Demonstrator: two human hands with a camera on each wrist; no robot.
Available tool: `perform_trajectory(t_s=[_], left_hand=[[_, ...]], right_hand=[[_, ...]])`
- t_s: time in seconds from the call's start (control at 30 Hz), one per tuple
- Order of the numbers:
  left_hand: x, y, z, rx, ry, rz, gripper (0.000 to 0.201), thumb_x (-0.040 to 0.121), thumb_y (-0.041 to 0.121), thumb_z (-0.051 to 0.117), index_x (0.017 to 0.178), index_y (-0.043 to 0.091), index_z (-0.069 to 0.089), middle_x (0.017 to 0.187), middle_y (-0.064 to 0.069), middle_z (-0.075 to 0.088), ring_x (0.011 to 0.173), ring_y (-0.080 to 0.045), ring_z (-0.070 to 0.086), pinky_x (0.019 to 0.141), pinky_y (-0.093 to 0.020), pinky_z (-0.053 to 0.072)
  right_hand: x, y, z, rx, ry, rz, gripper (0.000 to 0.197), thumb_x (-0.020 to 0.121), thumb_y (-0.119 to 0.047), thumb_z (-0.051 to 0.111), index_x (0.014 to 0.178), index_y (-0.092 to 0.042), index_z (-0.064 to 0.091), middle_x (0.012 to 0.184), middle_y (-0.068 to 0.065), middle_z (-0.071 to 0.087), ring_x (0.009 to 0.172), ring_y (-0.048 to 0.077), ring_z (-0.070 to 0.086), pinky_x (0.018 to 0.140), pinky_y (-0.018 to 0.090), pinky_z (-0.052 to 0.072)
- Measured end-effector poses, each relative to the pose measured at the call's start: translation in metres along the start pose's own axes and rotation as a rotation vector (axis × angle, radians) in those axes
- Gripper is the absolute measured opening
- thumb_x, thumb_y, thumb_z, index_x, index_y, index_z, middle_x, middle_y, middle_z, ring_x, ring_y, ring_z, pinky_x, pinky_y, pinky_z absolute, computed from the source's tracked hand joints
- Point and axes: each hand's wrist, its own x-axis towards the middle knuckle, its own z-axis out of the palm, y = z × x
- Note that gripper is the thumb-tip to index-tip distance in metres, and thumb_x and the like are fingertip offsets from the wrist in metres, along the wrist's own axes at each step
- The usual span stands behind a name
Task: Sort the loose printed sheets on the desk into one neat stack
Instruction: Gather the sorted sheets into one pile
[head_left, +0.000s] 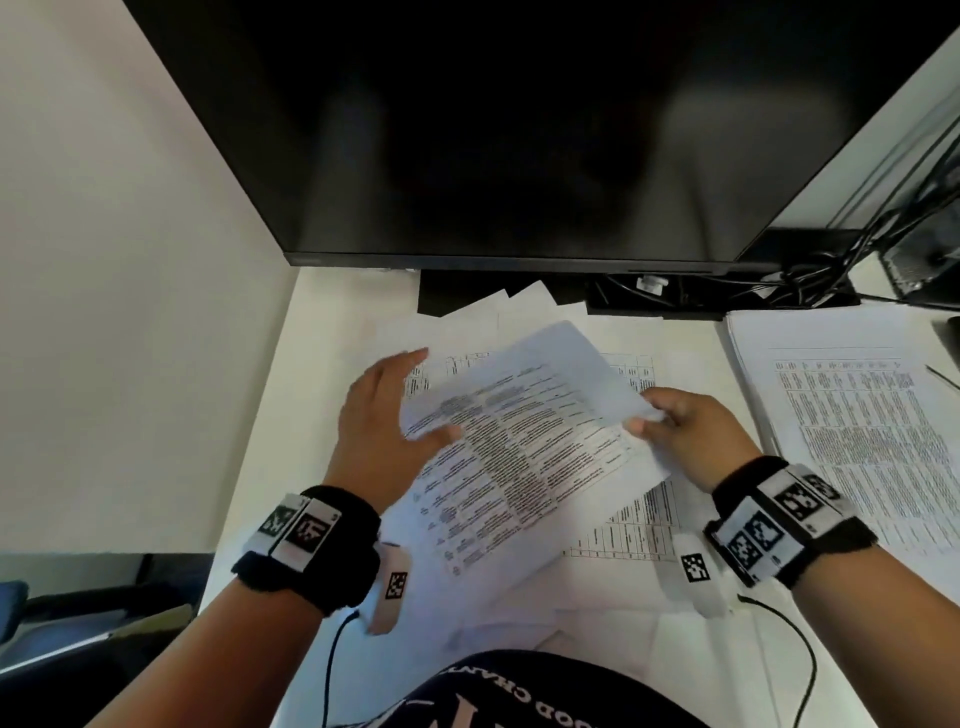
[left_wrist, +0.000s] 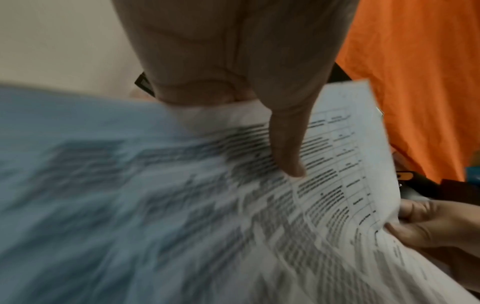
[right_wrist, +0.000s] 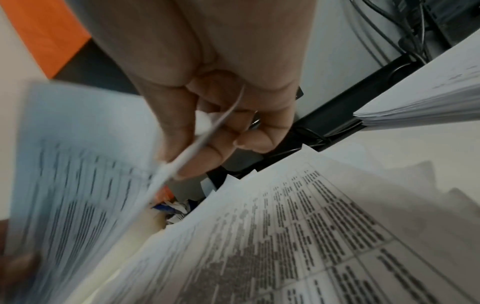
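- Right hand (head_left: 691, 436): we see its fingers (right_wrist: 210, 156) pinching the edge of the held sheets (head_left: 519, 441).
- Left hand (head_left: 379, 431) grips them too, thumb on top.
- Loose sheets (head_left: 639, 519) litter the tabletop (head_left: 322, 312).

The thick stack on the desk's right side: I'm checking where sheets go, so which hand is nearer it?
Right. The right hand pinches the lifted sheet left of the stack; the left hand holds that sheet's opposite edge, farther away.

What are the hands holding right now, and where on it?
Both hold the lifted printed sheets: the right hand pinches the right edge, the left hand grips the left edge, thumb on top.
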Motion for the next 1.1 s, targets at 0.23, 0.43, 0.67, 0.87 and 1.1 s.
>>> perform_trajectory(t_s=[0.23,0.43,0.67,0.87,1.1], left_hand=[[-0.014,0.018,0.003,-0.056,-0.390,-0.129,0.004,0.087,0.039,0.063,0.088,0.038,0.060,0.088,0.010,0.070,0.081,-0.005,0.067,0.077,-0.025,0.054],[-0.038,0.009,0.002,-0.149,-0.435,-0.200,0.018,0.079,0.041,0.071,0.090,0.027,0.070,0.084,0.006,0.074,0.079,-0.008,0.069,0.075,-0.028,0.053],[-0.026,-0.005,-0.006,-0.367,0.117,-0.385,0.028,0.086,0.029,0.067,0.112,0.019,0.065,0.096,0.008,0.070,0.091,-0.010,0.064,0.079,-0.025,0.049],[-0.013,-0.032,0.018,-0.401,0.022,-0.666,0.040,0.083,0.034,0.071,0.113,0.009,0.063,0.110,-0.004,0.067,0.111,-0.028,0.059,0.095,-0.037,0.044],[-0.010,-0.012,0.043,-0.414,-0.041,-0.693,0.034,0.084,0.040,0.066,0.109,0.017,0.060,0.109,0.000,0.066,0.108,-0.025,0.058,0.095,-0.038,0.045]], right_hand=[[-0.001,0.008,-0.011,0.247,0.063,0.076,0.055,0.093,-0.058,0.028,0.093,-0.024,0.071,0.084,0.000,0.073,0.080,0.015,0.066,0.079,0.034,0.048],[0.017,0.053,-0.002,-0.036,0.197,0.348,0.045,0.086,-0.030,0.064,0.126,-0.015,0.049,0.117,0.008,0.064,0.102,0.027,0.062,0.090,0.031,0.043],[0.022,0.060,0.021,-0.163,0.237,0.340,0.041,0.080,-0.032,0.070,0.114,-0.017,0.053,0.108,0.008,0.062,0.097,0.029,0.060,0.090,0.042,0.048],[0.019,0.053,0.020,-0.095,0.396,0.171,0.007,0.089,-0.019,0.058,0.082,-0.022,0.057,0.088,0.000,0.065,0.077,0.022,0.057,0.072,0.028,0.044],[0.027,0.049,0.040,0.203,0.240,0.166,0.009,0.084,-0.011,0.067,0.080,-0.018,0.064,0.069,-0.003,0.063,0.064,0.019,0.057,0.069,0.028,0.048]])
